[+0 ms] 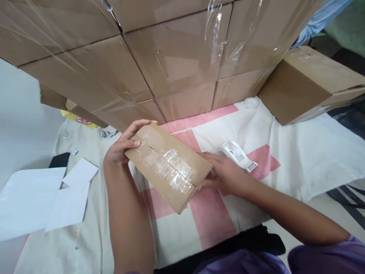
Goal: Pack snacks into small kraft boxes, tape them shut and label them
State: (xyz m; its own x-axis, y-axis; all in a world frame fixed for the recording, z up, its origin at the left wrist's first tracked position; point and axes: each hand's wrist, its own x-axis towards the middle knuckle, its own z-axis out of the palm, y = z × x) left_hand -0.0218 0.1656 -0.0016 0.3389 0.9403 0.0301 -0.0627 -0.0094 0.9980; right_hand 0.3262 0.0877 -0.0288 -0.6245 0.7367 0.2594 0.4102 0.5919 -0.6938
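A small brown cardboard box (154, 161) is held tilted above the bedding, with strips of shiny clear tape across its middle seam. My left hand (122, 142) grips its upper left end, thumb on top and fingers over the far edge. At the opposite end my right hand (222, 171) is closed around the right edge; some of its fingers are hidden behind the box. Just beyond my right hand, a white tape dispenser (236, 154) lies on the pink and white sheet (211, 217).
A wall of large taped cartons (179, 61) stands directly ahead. Another carton (296, 87) sits at the right. White papers (71, 201) lie at the left, near a yellow packet (82, 120). A round white object (251, 102) rests by the cartons.
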